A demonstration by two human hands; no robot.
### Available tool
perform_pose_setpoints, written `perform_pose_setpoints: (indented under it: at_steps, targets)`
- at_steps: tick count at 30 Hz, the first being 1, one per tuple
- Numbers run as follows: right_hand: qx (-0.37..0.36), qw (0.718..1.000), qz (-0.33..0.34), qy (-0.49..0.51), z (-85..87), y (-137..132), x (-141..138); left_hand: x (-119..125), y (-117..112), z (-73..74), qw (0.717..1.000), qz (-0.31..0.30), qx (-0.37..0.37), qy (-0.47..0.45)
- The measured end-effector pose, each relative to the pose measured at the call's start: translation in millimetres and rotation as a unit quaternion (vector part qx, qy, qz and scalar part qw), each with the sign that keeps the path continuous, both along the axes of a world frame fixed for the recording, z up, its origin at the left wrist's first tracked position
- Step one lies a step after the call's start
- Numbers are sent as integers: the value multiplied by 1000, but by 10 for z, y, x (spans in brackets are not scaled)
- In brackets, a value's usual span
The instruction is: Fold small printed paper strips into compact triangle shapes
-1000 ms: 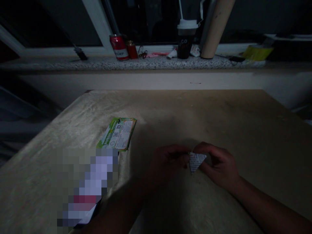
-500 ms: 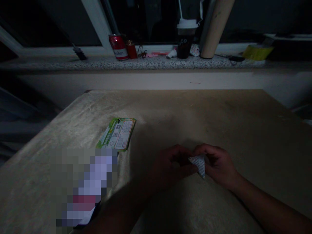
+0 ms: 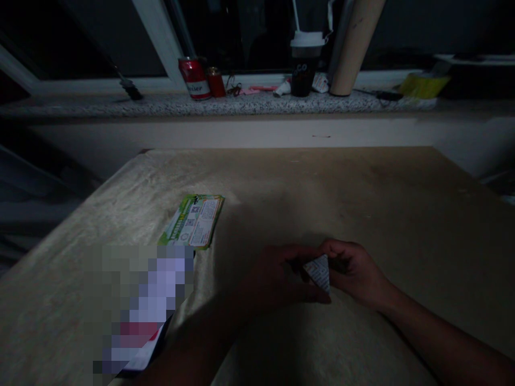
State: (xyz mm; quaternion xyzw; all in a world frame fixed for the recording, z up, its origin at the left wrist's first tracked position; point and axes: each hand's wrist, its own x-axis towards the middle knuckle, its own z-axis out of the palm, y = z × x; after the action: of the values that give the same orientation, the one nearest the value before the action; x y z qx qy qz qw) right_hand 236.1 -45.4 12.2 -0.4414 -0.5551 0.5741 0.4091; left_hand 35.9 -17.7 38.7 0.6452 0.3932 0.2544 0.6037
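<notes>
A small folded piece of printed white paper (image 3: pixel 318 272), triangular in outline, is pinched between both my hands just above the tan table (image 3: pixel 322 187). My left hand (image 3: pixel 277 279) is closed around its left side, fingers curled. Closed on the paper's right side is my right hand (image 3: pixel 356 271), thumb and fingers meeting at the upper edge. The scene is dim and the finger details are dark.
A green printed leaflet (image 3: pixel 193 221) lies on the table to the left, with a blurred-out item (image 3: pixel 140 305) nearer me. On the stone windowsill (image 3: pixel 120 104) stand a red can (image 3: pixel 195 78), a dark cup with white lid (image 3: pixel 304 63) and a cardboard tube (image 3: pixel 354 45).
The folded paper has been turned and narrowed between my fingers, shifting slightly left and down. Both hands stayed close together in the same spot.
</notes>
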Motion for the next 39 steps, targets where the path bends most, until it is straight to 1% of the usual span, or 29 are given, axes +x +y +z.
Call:
perform_pose_setpoints:
  at_steps: [4,10,18,22,24,29,32,39]
  targets:
    - [14,1000,1,-24,24,6,-1,-3,-2,-3,1000,0,4,4]
    - [28,999,4,-28,36,2,1,-20,12,17,1000,-14,7,8]
    - [117,986,-6,-117,31,1,22,-18,-10,-20,999,-28,32,28]
    - [137,981,-1,-139,12,6,42,-24,-9,-47,998,-40,48,20]
    - [142,978,5,-151,-10,6,58,-24,-3,-52,998,-33,42,21]
    - [156,970,17,-184,-43,0,99,-21,4,-46,1000,2,-4,2]
    - [160,970,25,-182,-28,-2,97,-23,-11,-42,1000,-8,3,7]
    - [119,985,35,-119,4,-14,48,-27,-24,-21,999,-32,13,-5]
